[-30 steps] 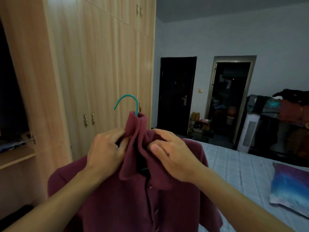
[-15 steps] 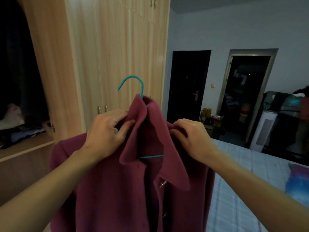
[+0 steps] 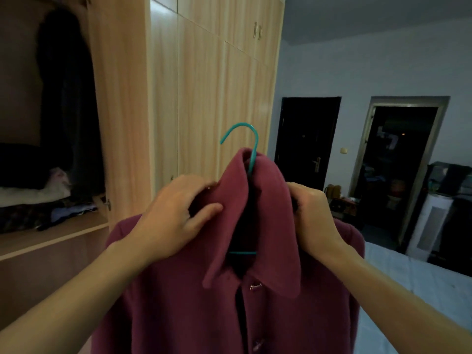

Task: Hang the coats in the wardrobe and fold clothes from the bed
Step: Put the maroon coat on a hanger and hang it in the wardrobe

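Between my hands, out in front of the wardrobe [image 3: 120, 98], the coat [image 3: 229, 315] hangs in the air on its hanger [image 3: 242, 253]. Its front faces me, its long axis runs straight down, and its shoulders run left to right. My left hand [image 3: 173, 221] grips the left side of the collar [image 3: 268, 200], fingers curled over the cloth and thumb pressed onto its face. My right hand [image 3: 314, 218] grips the right side, fingers wrapped behind the collar's edge. Both arms reach up and forward, wrists about level with each other. The hook [image 3: 240, 131] stands free above the collar, its open tip pointing left.

That matters, I think, because the open bay [image 3: 25, 98] lies to the left of the coat, past the shut doors [image 3: 199, 98]. A dark garment [image 3: 66, 98] hangs in it above a shelf [image 3: 51, 238] of piled clothes. I cannot see the rail; shadow hides it. My left hand is the nearer one to that bay, so I judge the coat must swing leftward and rise, hook leading. The bed [image 3: 408, 290] lies low to my right, apart from the coat.
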Available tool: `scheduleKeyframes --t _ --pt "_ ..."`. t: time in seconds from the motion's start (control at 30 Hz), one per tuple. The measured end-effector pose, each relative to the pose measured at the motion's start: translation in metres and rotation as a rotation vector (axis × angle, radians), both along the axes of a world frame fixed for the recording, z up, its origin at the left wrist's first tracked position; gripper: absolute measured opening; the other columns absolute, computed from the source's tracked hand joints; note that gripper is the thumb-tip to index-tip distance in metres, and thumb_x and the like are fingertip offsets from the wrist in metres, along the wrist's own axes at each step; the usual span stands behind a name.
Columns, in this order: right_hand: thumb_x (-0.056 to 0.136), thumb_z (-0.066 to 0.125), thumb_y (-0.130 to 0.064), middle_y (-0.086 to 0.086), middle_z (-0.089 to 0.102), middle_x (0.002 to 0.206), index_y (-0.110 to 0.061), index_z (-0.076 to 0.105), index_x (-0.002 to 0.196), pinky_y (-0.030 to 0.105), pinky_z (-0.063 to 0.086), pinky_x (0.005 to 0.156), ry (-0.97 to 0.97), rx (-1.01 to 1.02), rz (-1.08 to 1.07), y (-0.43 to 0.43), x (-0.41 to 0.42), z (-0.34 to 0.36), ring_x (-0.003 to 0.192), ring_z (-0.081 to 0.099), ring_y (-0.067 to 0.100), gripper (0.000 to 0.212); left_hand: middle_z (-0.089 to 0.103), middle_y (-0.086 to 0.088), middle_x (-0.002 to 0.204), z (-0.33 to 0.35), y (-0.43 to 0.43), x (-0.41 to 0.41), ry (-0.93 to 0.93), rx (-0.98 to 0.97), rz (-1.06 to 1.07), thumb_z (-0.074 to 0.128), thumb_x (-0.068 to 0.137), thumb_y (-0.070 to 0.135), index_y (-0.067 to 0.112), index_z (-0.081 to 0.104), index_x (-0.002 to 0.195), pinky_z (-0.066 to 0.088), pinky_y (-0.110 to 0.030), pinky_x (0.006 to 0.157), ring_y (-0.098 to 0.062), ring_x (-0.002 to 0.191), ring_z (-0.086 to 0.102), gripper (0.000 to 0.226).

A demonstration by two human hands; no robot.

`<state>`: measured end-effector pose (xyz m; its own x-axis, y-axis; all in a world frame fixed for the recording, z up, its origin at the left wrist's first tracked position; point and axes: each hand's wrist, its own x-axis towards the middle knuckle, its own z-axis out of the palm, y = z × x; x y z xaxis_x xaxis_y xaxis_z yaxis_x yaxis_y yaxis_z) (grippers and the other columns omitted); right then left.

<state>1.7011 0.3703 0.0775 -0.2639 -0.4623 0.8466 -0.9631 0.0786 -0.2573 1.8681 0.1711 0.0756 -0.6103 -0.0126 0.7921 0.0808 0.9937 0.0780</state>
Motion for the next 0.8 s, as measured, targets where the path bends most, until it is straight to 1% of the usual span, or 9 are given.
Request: scheduleKeyframes --t 0.07,0.17,0.23,0.33,0.43,0.53,0.63,0.73,0.8 --pt "0.088 0.059 -0.016 -0.02 0.061 0.073 -0.026 0.065 0.087 0.009 0.047 0.061 -0.024 -0.033 0.001 0.0 0.001 0.005 0.067 0.062 -0.003 0.011 0.061 0.011 0.11 0.0 -0.009 0.014 0.019 0.021 0.013 0.047 0.093 0.049 0.023 0.058 0.123 0.037 -0.019 0.09 -0.006 0.101 0.054 0.041" --pt "0.087 0.064 0.002 -0.028 0.05 0.067 -0.017 0.067 0.088 -0.002 0.038 0.059 -0.011 -0.01 -0.053 -0.005 0.003 0.009 0.069 0.058 -0.017 0.019 0.061 0.012 0.112 -0.001 -0.021 0.03 0.019 0.012 0.033 0.044 0.094 0.044 0.024 0.057 0.124 0.034 -0.012 0.09 -0.002 0.102 0.053 0.038" --pt "0.087 0.065 0.003 -0.029 0.05 0.07 -0.013 0.069 0.091 -0.002 0.038 0.06 -0.016 0.01 -0.044 -0.01 0.008 0.011 0.071 0.057 -0.018 0.017 0.061 0.013 0.113 -0.003 -0.027 0.036 -0.005 0.021 0.05 0.046 0.094 0.041 0.024 0.058 0.124 0.035 -0.014 0.089 -0.003 0.103 0.055 0.037" --pt "0.088 0.063 0.002 -0.026 0.055 0.069 -0.024 0.063 0.087 -0.001 0.038 0.06 -0.044 0.004 0.019 -0.02 0.019 0.01 0.069 0.059 -0.016 0.027 0.059 0.018 0.11 -0.009 -0.038 0.046 0.021 0.038 0.059 0.052 0.096 0.035 0.025 0.056 0.127 0.034 -0.007 0.086 0.001 0.097 0.054 0.034" --pt "0.087 0.064 0.002 -0.027 0.056 0.07 -0.027 0.062 0.088 0.0 0.04 0.061 -0.036 0.018 0.047 -0.033 0.029 0.006 0.07 0.06 -0.015 0.029 0.059 0.021 0.105 -0.006 -0.048 0.056 0.003 0.116 0.014 0.047 0.099 0.04 0.033 0.049 0.134 0.038 -0.007 0.082 0.001 0.094 0.056 0.037" --pt "0.089 0.063 -0.005 -0.024 0.061 0.074 -0.025 0.067 0.093 0.002 0.044 0.064 -0.052 0.025 0.064 -0.049 0.037 -0.001 0.074 0.063 -0.01 0.02 0.058 0.026 0.113 -0.005 -0.06 0.066 -0.07 0.085 -0.063 0.048 0.098 0.034 0.038 0.049 0.132 0.039 -0.008 0.087 0.003 0.104 0.057 0.034" --pt "0.087 0.056 -0.022 -0.019 0.065 0.072 -0.027 0.068 0.088 0.006 0.046 0.062 -0.114 -0.009 0.09 -0.062 0.047 -0.004 0.072 0.064 -0.004 0.013 0.056 0.028 0.122 -0.018 -0.083 0.082 -0.121 0.089 -0.032 0.052 0.096 0.033 0.039 0.047 0.133 0.038 -0.013 0.095 0.006 0.115 0.053 0.038" --pt "0.087 0.058 -0.02 -0.017 0.064 0.062 -0.039 0.065 0.075 0.007 0.044 0.058 -0.185 -0.021 0.097 -0.078 0.061 -0.001 0.062 0.062 -0.004 0.024 0.058 0.028 0.11 -0.035 -0.103 0.099 0.001 0.107 0.071 0.055 0.092 0.026 0.037 0.054 0.12 0.041 -0.013 0.088 0.006 0.102 0.056 0.03" --pt "0.085 0.055 -0.023 -0.018 0.067 0.064 -0.039 0.066 0.068 0.009 0.044 0.056 -0.253 -0.015 0.141 -0.091 0.071 0.0 0.059 0.06 -0.004 0.026 0.06 0.02 0.102 -0.04 -0.113 0.108 0.098 0.123 0.135 0.055 0.089 0.018 0.028 0.061 0.113 0.045 -0.019 0.083 -0.001 0.094 0.059 0.027"
